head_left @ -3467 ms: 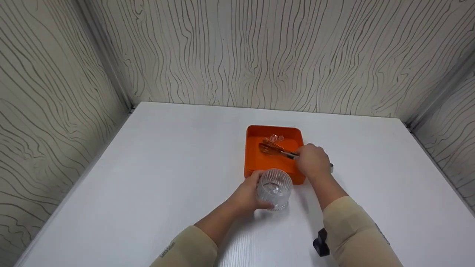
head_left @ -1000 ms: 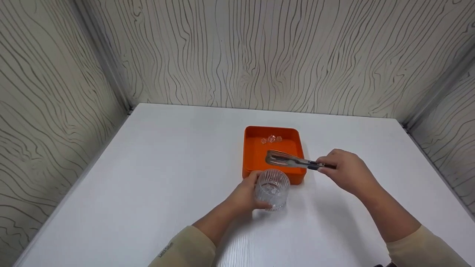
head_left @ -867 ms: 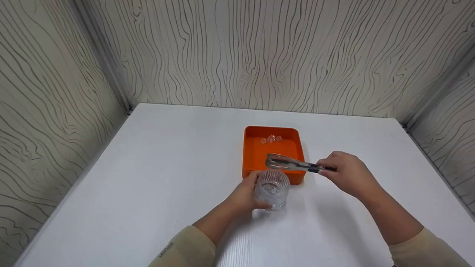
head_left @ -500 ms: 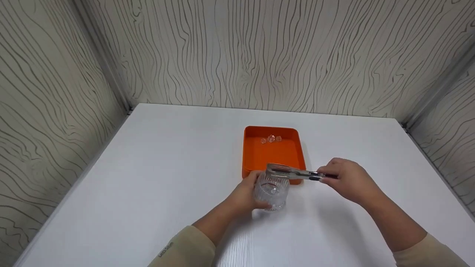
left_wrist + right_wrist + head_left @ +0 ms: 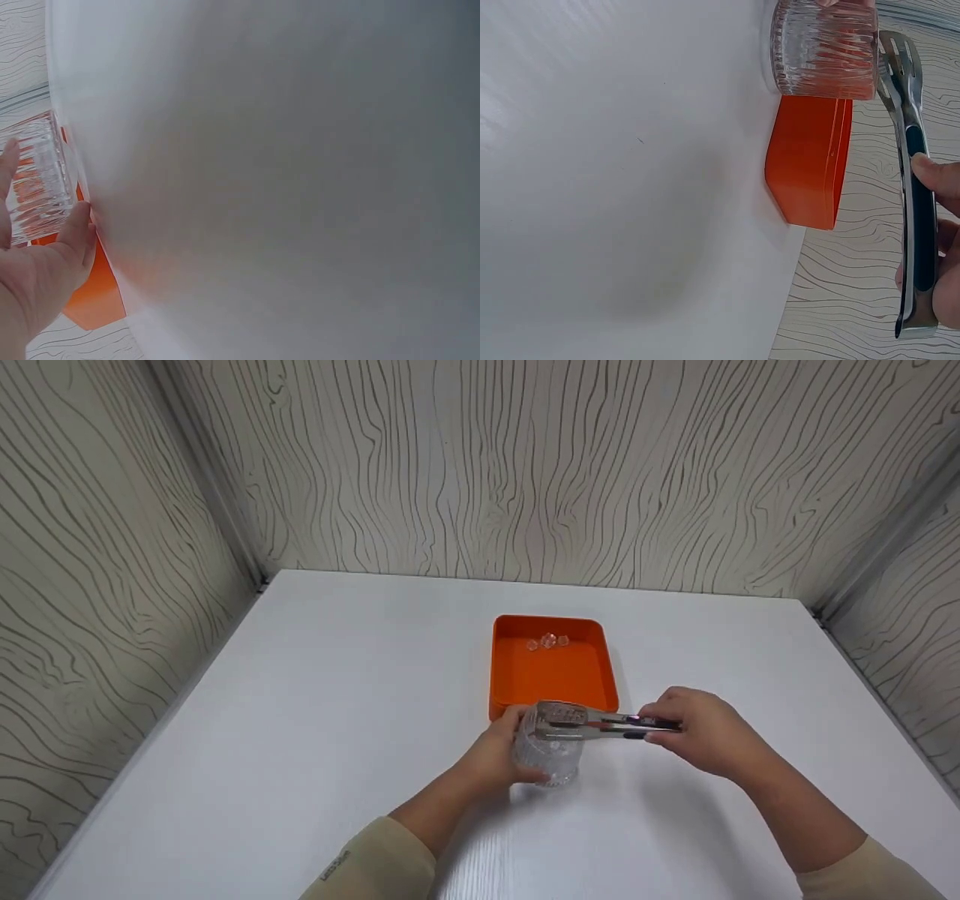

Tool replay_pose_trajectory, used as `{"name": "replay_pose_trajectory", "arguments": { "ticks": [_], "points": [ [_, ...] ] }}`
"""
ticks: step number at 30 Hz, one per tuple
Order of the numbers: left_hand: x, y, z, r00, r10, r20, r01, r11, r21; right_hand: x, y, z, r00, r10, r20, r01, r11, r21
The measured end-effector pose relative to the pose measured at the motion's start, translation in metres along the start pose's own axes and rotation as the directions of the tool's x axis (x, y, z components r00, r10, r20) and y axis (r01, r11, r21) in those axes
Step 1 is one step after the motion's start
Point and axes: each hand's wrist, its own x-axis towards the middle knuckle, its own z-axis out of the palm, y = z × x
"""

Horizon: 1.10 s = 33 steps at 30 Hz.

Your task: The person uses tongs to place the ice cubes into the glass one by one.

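Observation:
My left hand (image 5: 496,756) is wrapped round the side of a clear ribbed glass (image 5: 553,763), which stands upright on the white table against the front of an orange tray (image 5: 555,675). Clear pieces lie inside the glass. In my right hand (image 5: 694,729) is a pair of metal tongs (image 5: 606,726) with dark grips; their slotted head hangs over the glass's mouth. The right wrist view shows the tongs' head (image 5: 900,67) at the rim. Whether a piece is between the tongs' ends, I cannot tell. Three small clear faceted pieces (image 5: 548,641) sit at the tray's back.
The white table (image 5: 360,690) spreads out on both sides of the tray. Wood-grain patterned panels (image 5: 465,472) rise behind the table and at its left and right.
From over the tray's middle, my right hand has brought the tongs nearer me and lower, over the glass. The left hand and the glass have stayed almost still.

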Motion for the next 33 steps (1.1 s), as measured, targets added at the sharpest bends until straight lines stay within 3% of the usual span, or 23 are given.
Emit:
{"name": "replay_pose_trajectory", "arguments": {
  "ticks": [9, 18, 33],
  "points": [
    [-0.002, 0.003, 0.000, 1.000, -0.016, 0.008, 0.016, 1.000, 0.008, -0.002, 0.001, 0.000, 0.999, -0.043, 0.004, 0.042, 0.999, 0.023],
    [-0.002, 0.003, 0.000, 1.000, -0.005, 0.007, 0.005, 1.000, 0.011, 0.000, 0.000, -0.001, 1.000, -0.019, 0.005, 0.019, 1.000, -0.001],
    [-0.003, 0.005, 0.000, 0.999, -0.041, -0.002, 0.041, 0.999, 0.002, 0.019, 0.002, -0.006, 0.995, 0.102, -0.021, -0.101, 0.995, 0.019]
  ]
}}
